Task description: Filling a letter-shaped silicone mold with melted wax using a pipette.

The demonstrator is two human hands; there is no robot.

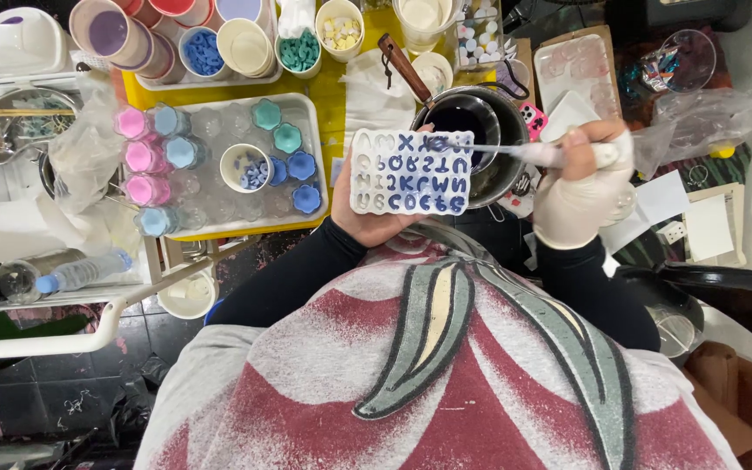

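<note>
Surface: yellow worktop (332,104) crowded with cups, trays and moulds, seen from above over your grey and red shirt; dark tiled floor at lower left.

Left hand: your left hand (372,224) is bare and cups the white letter mould (409,172) from beneath, fingers curled up around its near edge; only the fingertips and heel of the palm show.

Letter mould: held level just above your fingers, with the rows nearest your palm filled dark blue and several cavities in the far rows pale and unfilled.

Right hand: your right hand (578,193), in a white glove, is closed in a fist around the bulb of a white pipette (524,151).

Pipette: it runs from your gloved fingers across towards the mould, with its thin tip over the far right corner of the letters.

Pot: a metal pot (473,130) of dark blue liquid sits just beyond the mould, between your two hands, its wooden handle (404,68) pointing away from your fingers.

Tray: well past your left fingertips lies a clear tray (211,209) with pink, blue and teal flower pieces and a small cup (245,167) of blue bits.

Beyond the tray: further cups hold blue, teal and yellow pieces.
</note>
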